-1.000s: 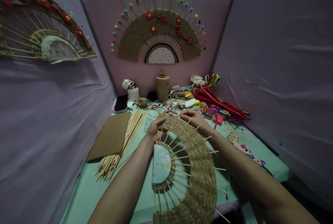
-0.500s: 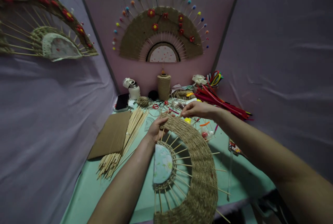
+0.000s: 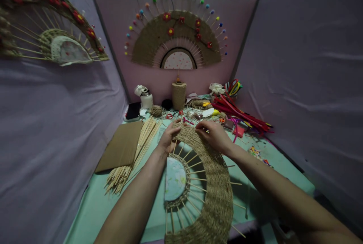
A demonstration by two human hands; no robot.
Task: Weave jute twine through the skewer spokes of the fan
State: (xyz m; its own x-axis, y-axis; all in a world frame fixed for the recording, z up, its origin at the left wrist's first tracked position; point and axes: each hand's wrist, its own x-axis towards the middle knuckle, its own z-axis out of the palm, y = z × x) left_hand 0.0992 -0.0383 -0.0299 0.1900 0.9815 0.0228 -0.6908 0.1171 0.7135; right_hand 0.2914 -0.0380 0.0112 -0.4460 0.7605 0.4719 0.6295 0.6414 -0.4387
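Observation:
A half-round woven fan (image 3: 215, 183) of jute twine on wooden skewers lies on the green table (image 3: 93, 210), with a floral paper half-disc (image 3: 175, 179) at its centre. My left hand (image 3: 168, 136) is closed on the fan's far end, thumb on top of the weave. My right hand (image 3: 214, 133) rests on the same end a little to the right, its fingers curled and pinching at the jute weave.
A bundle of skewers (image 3: 136, 153) and a brown cardboard sheet (image 3: 120, 147) lie to the left. A jute spool (image 3: 178, 94), twine ball (image 3: 155, 111), jar (image 3: 146, 98), phone (image 3: 132, 111) and red pipe cleaners (image 3: 241, 113) crowd the back. Finished fans hang on the walls.
My right hand, lifted away to the right half a second ago, has come back down onto the fan's far end. The left hand has kept its hold.

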